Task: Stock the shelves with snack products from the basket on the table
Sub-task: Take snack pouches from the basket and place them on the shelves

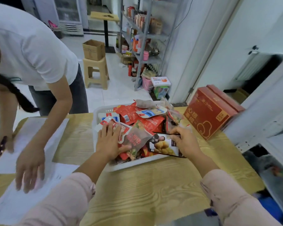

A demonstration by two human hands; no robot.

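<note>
A white basket (137, 163) sits on the wooden table (153, 190), heaped with red, white and clear snack packets (147, 123). My left hand (109, 142) lies flat on the pile at the basket's left side, thumb hooked under a clear packet with red print (137, 137). My right hand (185, 141) pinches the top edge of a dark packet with a yellow snack picture (163, 145) at the basket's front right. A white shelf unit (268, 121) stands close on the right. A grey metal shelf rack (144, 38) with bottles stands further back.
A red carton (209, 111) stands on the table right of the basket. Another person in a white shirt (31, 51) leans over white papers (31, 144) on the table's left. A beige stool (96, 72) carrying a cardboard box (93, 49) stands on the floor behind.
</note>
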